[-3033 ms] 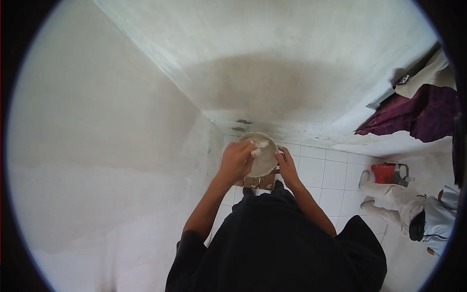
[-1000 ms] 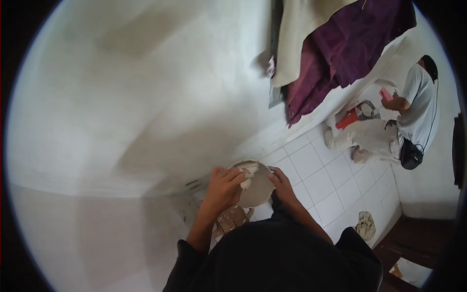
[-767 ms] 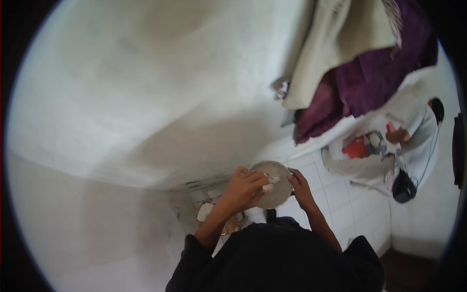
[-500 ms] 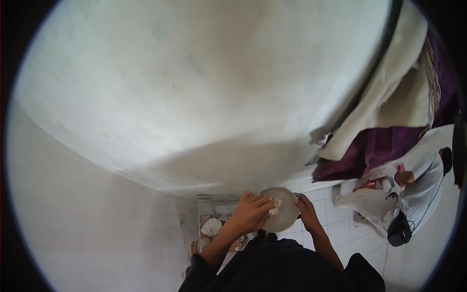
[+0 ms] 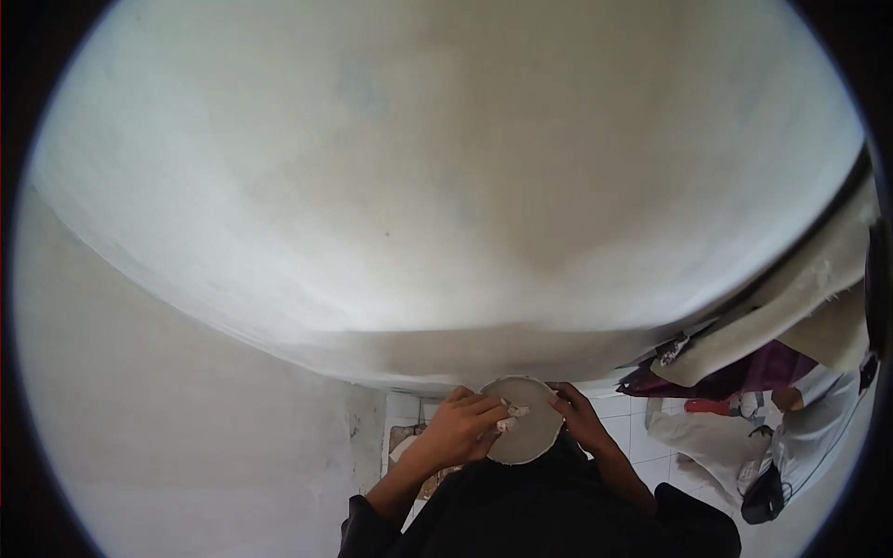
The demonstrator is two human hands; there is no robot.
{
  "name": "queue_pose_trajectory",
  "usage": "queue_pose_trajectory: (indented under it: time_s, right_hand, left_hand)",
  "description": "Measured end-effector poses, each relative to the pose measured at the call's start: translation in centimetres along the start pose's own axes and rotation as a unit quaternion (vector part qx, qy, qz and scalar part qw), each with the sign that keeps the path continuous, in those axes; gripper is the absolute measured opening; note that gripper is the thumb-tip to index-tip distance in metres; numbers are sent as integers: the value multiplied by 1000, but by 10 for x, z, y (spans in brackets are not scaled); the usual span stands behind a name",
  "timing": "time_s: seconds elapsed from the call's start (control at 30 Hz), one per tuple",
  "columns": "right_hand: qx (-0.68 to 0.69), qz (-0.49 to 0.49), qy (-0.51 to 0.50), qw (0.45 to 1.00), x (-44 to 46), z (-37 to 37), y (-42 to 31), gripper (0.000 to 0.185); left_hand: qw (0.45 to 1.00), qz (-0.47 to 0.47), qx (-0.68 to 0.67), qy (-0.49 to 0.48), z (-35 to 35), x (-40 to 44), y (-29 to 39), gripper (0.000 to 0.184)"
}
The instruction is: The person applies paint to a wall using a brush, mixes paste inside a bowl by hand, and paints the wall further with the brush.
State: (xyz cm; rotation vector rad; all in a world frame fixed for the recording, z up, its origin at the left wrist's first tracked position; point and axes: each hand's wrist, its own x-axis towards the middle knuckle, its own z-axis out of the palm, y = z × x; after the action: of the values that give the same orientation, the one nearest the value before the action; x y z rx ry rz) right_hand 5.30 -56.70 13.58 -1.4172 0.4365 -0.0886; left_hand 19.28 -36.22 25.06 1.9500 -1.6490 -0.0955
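A round, shallow bowl (image 5: 535, 437) with a greyish inside is held in front of my dark shirt, low in the view. My right hand (image 5: 581, 417) grips its right rim, thumb on the inner side and fingers outside. Over the bowl's left side, my left hand (image 5: 462, 426) is closed round a whitish crumpled lump (image 5: 510, 415), too small to identify. Part of the lump sticks out past the fingertips above the bowl.
A pale wall (image 5: 446, 205) rises close ahead, another at left. Beige cloth (image 5: 744, 344) and purple cloth (image 5: 758, 374) hang at right. Below them a person (image 5: 819, 418) in light clothes is near a red container (image 5: 707, 406). White tiles (image 5: 642, 437) cover the floor.
The view has swung across the room and up the wall. Cloths and person now sit farther right than a second ago. Both hands keep their holds, and the bowl appears lower.
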Motion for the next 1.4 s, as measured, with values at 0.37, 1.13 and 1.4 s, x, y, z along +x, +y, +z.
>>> queue_pose_trajectory:
  time_s: [0.37,1.13,1.4]
  right_hand:
    - [14,79,-75,994,24,27,-32,40]
    - [31,34,-239,970,76,85,-19,38]
    - [68,21,-289,955,93,124,24,36]
  left_hand:
    - [991,-57,94,82,-17,-5,-12,35]
    - [935,-245,194,169,-26,-68,17,48]
    - [910,-319,207,164,-5,-95,38,46]
